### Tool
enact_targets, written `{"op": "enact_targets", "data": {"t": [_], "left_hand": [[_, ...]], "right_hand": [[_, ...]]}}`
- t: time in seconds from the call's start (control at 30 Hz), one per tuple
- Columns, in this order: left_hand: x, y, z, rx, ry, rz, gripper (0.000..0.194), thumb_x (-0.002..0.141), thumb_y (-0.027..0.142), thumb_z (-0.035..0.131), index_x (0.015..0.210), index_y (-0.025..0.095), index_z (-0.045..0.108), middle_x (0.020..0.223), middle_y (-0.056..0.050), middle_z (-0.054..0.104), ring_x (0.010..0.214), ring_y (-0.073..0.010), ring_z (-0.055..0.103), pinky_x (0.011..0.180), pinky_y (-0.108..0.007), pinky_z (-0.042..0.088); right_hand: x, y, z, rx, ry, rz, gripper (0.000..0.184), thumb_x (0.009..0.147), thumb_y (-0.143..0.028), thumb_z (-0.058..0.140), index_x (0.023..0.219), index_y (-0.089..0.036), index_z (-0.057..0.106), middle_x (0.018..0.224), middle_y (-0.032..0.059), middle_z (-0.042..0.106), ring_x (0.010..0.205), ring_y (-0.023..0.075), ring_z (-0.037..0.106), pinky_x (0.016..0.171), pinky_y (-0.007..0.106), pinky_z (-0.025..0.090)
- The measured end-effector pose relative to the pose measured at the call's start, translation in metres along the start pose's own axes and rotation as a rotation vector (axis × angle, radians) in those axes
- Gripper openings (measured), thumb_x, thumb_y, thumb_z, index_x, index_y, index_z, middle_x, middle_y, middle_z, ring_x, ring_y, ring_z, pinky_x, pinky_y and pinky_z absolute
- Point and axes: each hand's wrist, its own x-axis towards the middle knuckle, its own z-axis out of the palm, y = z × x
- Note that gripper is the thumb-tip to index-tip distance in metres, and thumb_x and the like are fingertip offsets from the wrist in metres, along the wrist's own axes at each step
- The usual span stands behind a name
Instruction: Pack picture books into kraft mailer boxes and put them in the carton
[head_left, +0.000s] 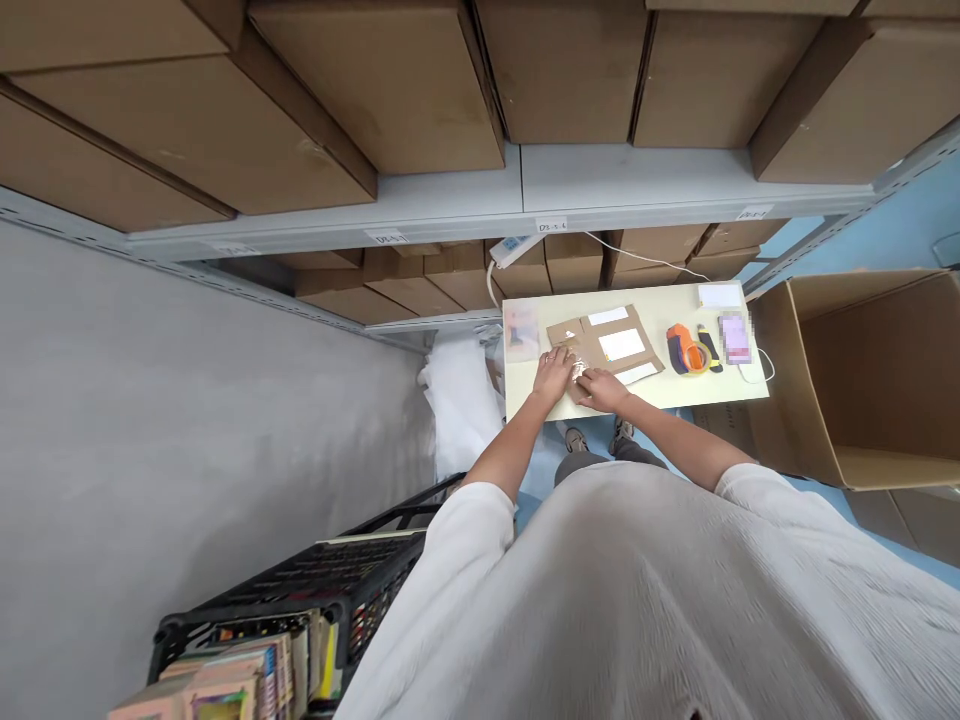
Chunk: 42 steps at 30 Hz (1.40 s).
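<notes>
A flat cardboard mailer (589, 342) with white labels lies slantwise on the small pale table (712, 385). Its near left end has shiny clear tape across it. My left hand (553, 372) is at that end, fingers bent over the cardboard edge. Close beside it, my right hand (602, 390) has its fingers curled against the taped corner; its fingertips are partly hidden. To the right lie an orange tape dispenser (687, 350) with a roll of tape and a yellow-and-black utility knife (708, 348).
A phone (736, 338) with a white cable and a white slip (718, 295) lie at the table's right. A large open carton (795, 380) stands beyond. Shelves of boxes (562, 80) overhang the table. At lower left is a black crate (330, 580) of books; white wrapping (465, 400) lies left.
</notes>
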Motion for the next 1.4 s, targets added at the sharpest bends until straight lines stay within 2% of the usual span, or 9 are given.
{"op": "enact_targets", "data": {"t": [0.17,0.43,0.7,0.83,0.93,1.1,1.17,1.3,1.4], "left_hand": [[0.014,0.011,0.006,-0.02,-0.008,-0.136,0.061,0.1,0.011,0.052,0.159,0.024,0.061,0.176,-0.016,0.05,0.162,-0.0368,0.046,0.132,-0.058,0.04],[0.024,0.029,0.017,-0.002,-0.077,-0.257,0.054,0.103,0.017,0.052,0.156,0.019,0.06,0.175,-0.018,0.049,0.156,-0.0385,0.052,0.126,-0.055,0.045],[0.03,0.035,0.033,-0.046,-0.133,-0.478,0.05,0.107,0.026,0.05,0.157,0.023,0.055,0.175,-0.017,0.044,0.147,-0.0379,0.059,0.122,-0.052,0.049],[0.031,0.036,0.043,-0.101,-0.166,-0.571,0.051,0.108,0.031,0.052,0.159,0.027,0.053,0.173,-0.015,0.046,0.144,-0.0362,0.062,0.119,-0.05,0.051],[0.032,0.035,0.051,-0.15,-0.16,-0.59,0.055,0.105,0.031,0.056,0.16,0.029,0.052,0.174,-0.014,0.046,0.147,-0.0375,0.06,0.122,-0.053,0.05],[0.037,0.024,0.06,-0.244,-0.107,-0.594,0.068,0.093,0.033,0.071,0.159,0.025,0.056,0.179,-0.017,0.04,0.159,-0.043,0.048,0.128,-0.056,0.046],[0.041,0.017,0.061,-0.281,-0.071,-0.62,0.073,0.088,0.035,0.076,0.158,0.026,0.058,0.179,-0.018,0.039,0.158,-0.045,0.049,0.128,-0.057,0.045],[0.047,0.003,0.061,-0.356,-0.016,-0.703,0.073,0.083,0.043,0.08,0.153,0.033,0.061,0.167,-0.015,0.055,0.15,-0.0459,0.056,0.122,-0.062,0.049],[0.049,-0.005,0.057,-0.411,0.031,-0.757,0.07,0.082,0.043,0.082,0.148,0.036,0.061,0.159,-0.012,0.063,0.149,-0.0444,0.058,0.119,-0.062,0.049]], "right_hand": [[-0.005,0.039,-0.008,0.079,0.042,0.072,0.046,0.117,-0.036,0.047,0.152,-0.013,0.067,0.154,0.0204,0.065,0.138,0.0352,0.061,0.117,0.046,0.046],[-0.005,0.108,-0.023,0.093,0.0,0.277,0.052,0.112,-0.03,0.045,0.159,-0.015,0.062,0.168,0.0198,0.054,0.149,0.039,0.051,0.122,0.051,0.045],[0.009,0.148,-0.017,0.095,-0.031,0.398,0.058,0.108,-0.036,0.05,0.162,-0.015,0.055,0.181,0.0216,0.035,0.16,0.0404,0.038,0.128,0.056,0.038],[0.017,0.159,-0.008,0.103,-0.059,0.464,0.057,0.107,-0.042,0.054,0.16,-0.02,0.054,0.184,0.0208,0.026,0.163,0.0421,0.032,0.127,0.061,0.035],[0.023,0.163,0.001,0.161,-0.082,0.531,0.06,0.106,-0.045,0.058,0.161,-0.023,0.05,0.183,0.0218,0.025,0.16,0.0433,0.034,0.124,0.064,0.037],[0.024,0.162,0.013,0.274,-0.033,0.596,0.059,0.104,-0.044,0.06,0.159,-0.025,0.053,0.175,0.0213,0.034,0.149,0.044,0.044,0.122,0.064,0.042],[0.024,0.16,0.015,0.327,-0.015,0.645,0.057,0.103,-0.045,0.061,0.156,-0.024,0.056,0.17,0.0217,0.037,0.145,0.044,0.048,0.12,0.063,0.044],[0.02,0.157,0.016,0.441,0.064,0.73,0.054,0.098,-0.046,0.064,0.148,-0.025,0.061,0.155,0.0197,0.05,0.139,0.0429,0.053,0.117,0.061,0.048],[0.016,0.153,0.015,0.513,0.114,0.824,0.056,0.097,-0.045,0.065,0.148,-0.023,0.058,0.15,0.0201,0.055,0.138,0.0422,0.055,0.117,0.058,0.049]]}}
